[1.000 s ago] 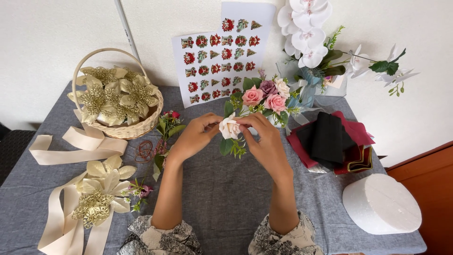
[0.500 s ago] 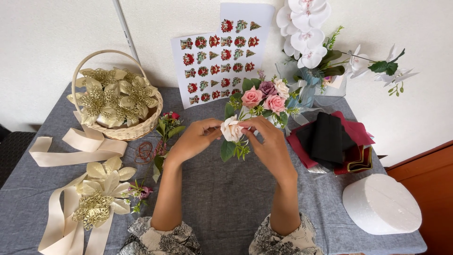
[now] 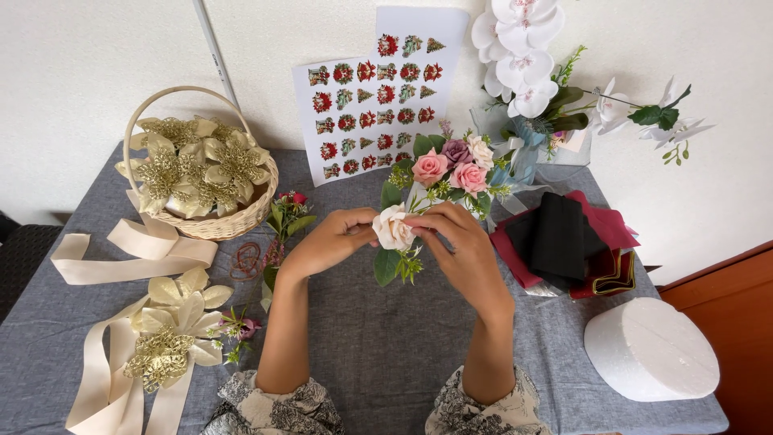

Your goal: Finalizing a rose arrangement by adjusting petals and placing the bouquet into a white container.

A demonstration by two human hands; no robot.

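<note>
Cream fabric rose [image 3: 394, 228] sits pinched between my left hand [image 3: 334, 242] and right hand [image 3: 455, 246], both grips closed on it. Squeezing harder could crush its petals, or its leaves [image 3: 394, 264] at six o'clock could tear loose.

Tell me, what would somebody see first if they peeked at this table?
Probably the two hands, left hand and right hand, pinching a cream rose mid-table. Next, the basket of gold flowers at the back left, and the white orchids against the wall.

Bench [image 3: 386, 338]: grey woven cloth, matt. Basket [image 3: 241, 217]: wicker. Ribbon [image 3: 137, 254]: cream satin, slight sheen. Block [image 3: 652, 350]: white foam, matt. Rose [image 3: 393, 228]: fabric.
</note>
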